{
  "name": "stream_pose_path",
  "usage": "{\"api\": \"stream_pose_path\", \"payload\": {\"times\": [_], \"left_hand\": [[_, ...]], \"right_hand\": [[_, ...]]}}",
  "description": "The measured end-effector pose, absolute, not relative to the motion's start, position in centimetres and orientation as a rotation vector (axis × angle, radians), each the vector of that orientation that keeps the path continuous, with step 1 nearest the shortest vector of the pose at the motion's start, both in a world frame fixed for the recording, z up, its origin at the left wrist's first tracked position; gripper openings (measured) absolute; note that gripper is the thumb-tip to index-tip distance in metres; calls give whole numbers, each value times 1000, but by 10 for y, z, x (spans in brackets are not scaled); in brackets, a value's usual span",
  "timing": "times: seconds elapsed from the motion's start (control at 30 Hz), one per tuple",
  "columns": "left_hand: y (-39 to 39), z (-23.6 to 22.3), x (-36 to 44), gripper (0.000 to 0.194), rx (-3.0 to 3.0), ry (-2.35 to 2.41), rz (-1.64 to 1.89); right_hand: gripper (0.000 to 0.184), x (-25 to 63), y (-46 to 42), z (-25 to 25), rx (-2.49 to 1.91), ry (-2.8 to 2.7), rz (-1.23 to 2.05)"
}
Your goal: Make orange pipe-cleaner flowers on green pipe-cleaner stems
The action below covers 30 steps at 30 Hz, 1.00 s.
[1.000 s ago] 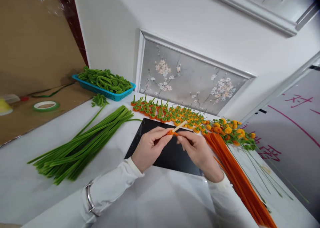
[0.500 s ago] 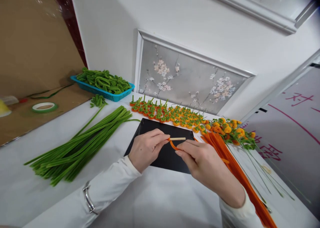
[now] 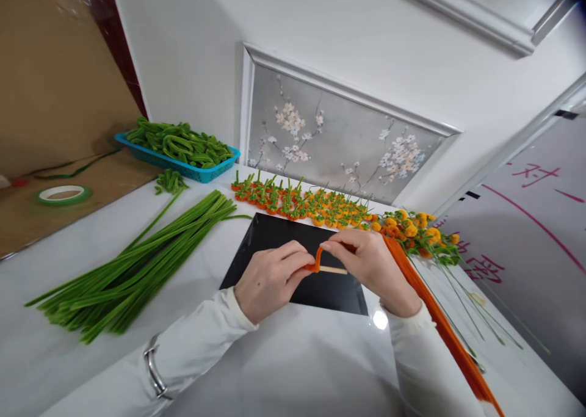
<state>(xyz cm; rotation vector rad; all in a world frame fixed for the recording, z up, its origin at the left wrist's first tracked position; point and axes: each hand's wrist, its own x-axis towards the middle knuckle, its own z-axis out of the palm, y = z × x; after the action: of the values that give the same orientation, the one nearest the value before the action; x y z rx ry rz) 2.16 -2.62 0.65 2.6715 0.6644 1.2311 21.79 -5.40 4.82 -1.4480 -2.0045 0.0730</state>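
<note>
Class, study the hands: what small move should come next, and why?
Probably the right hand should bring the orange strip around the pale stick: the left hand pinches where strip and stick meet, and the right holds the strip raised above the stick.

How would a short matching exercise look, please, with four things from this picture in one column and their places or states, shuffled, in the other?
Things
1. Blue basket
2. Roll of tape
3. Orange bundle
4. Pale stick

Places or states
A. Juts out by the fingertips of the left hand, above the black board
B. Lies flat on the brown surface
C. Is heaped with green pieces
D. Stretches out to the right of the black board

Right pairs: 1-C, 2-B, 3-D, 4-A
</note>
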Motion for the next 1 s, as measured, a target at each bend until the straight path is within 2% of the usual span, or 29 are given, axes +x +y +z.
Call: {"api": "stream_pose_path", "payload": {"times": [0.1,0.2,0.27,0.43,0.57,1.0], "left_hand": [[-29,7,23,15,2586,644,1207],[-30,10,24,15,2502,663,1233],[-30,12,24,16,2440,714,1260],[-25,12,22,27,2376,843,1274],[-23,8,22,25,2446,833,1224],[-27,6,24,21,2638,694,1105]], "right_hand": [[41,227,-47,42,-1534,-2096,369],[35,232,-47,38,-1539,-2198,649],[29,231,-52,39,-1517,-2260,703],[34,220,-73,48,-1492,-2393,585],[38,213,-89,61,-1475,-2431,418],[17,212,-72,60,-1344,-2062,198]]}}
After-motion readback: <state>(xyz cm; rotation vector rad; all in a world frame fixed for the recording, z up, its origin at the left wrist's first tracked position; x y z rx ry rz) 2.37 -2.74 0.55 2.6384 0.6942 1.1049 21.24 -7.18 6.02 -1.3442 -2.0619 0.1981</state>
